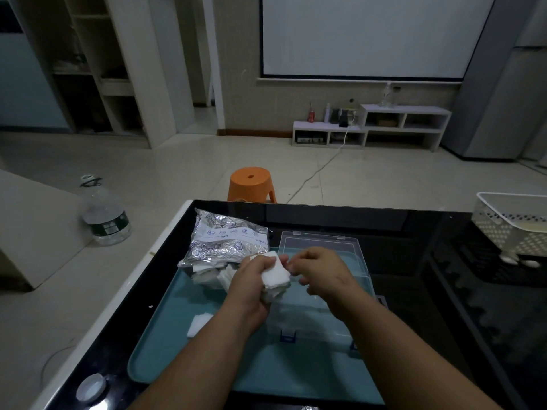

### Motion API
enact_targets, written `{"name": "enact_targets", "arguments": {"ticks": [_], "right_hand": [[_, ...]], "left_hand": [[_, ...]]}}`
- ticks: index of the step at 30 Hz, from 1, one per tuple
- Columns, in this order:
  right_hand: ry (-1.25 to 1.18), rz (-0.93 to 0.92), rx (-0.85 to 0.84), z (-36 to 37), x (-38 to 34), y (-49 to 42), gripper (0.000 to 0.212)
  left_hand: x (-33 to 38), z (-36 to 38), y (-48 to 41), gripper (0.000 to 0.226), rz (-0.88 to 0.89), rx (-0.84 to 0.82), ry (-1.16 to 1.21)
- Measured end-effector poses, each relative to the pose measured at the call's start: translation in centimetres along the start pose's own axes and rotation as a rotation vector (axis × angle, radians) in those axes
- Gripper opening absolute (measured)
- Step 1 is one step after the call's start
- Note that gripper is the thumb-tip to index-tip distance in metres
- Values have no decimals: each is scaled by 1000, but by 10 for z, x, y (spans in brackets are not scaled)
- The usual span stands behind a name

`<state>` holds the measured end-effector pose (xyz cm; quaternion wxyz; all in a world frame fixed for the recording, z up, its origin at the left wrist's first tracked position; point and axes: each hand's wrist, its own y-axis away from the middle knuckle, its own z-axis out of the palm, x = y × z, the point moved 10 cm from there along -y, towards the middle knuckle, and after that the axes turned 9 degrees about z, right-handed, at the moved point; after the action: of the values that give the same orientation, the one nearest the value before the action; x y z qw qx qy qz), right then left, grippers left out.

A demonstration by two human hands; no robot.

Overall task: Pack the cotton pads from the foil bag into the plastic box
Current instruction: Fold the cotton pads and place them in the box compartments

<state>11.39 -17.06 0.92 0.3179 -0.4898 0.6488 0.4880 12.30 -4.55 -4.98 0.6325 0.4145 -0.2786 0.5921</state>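
A silver foil bag (pixel 226 242) lies at the far left of the teal tray (pixel 165 353), its mouth toward me with white cotton pads (pixel 207 275) spilling out. My left hand (pixel 251 287) grips a stack of white cotton pads (pixel 276 275) above the tray, just right of the bag's mouth. My right hand (pixel 321 272), fingers curled, pinches the right edge of that stack. The clear plastic box (pixel 313 318) stands open on the tray under and behind my hands, its lid (pixel 322 244) leaning back. One loose pad (pixel 199 324) lies on the tray at left.
The tray rests on a black glass table (pixel 444 306). A white perforated basket (pixel 515 223) stands at the table's far right. A round white cap (pixel 91 387) sits near the front left corner. On the floor are an orange stool (pixel 251 184) and a large water bottle (pixel 105 214).
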Motion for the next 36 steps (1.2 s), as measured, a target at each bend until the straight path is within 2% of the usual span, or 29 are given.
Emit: {"name": "enact_targets", "arguments": {"ticks": [3,5,7,9,14,17,19,21,23,26,29,32,34,36], "right_hand": [[197,31,109,-13,13,-17,12],[501,59,83,-12,26,-26,14],[764,89,24,-6,40,-31,30],[886,118,10,-3,49,-33,36],[986,146,54,-6,53,-38,24],[979,172,7,-6,58,-39,24],[921,151,-13,-5,55,-37,33],[677,66,52,-11,39,-34,46],[338,19,101,-18,27,-29,45],[14,105,-44,-2,30,-25,36],[-28,140,-117,12,35,-23,38],[-57,134,-44,6,35,-24,34],[-48,108,25,-1,34,-26,30],[-39,98,61,-6,34,-28,27]], "left_hand": [[6,-2,-1,32,59,32,-17],[14,-2,-1,21,104,43,-25],[17,-1,1,19,115,46,-23],[16,-2,1,24,102,53,-24],[16,-8,-3,26,104,92,-81],[20,-8,-3,29,129,87,-101],[23,-8,-3,27,155,93,-126],[25,-11,-5,22,189,109,-189],[28,-13,-7,19,237,116,-273],[32,-10,-9,14,277,103,-415],[31,-7,-10,9,266,97,-525],[25,-1,-11,8,220,74,-511],[18,2,-12,17,166,52,-456],[15,-2,-15,28,154,68,-544]]}}
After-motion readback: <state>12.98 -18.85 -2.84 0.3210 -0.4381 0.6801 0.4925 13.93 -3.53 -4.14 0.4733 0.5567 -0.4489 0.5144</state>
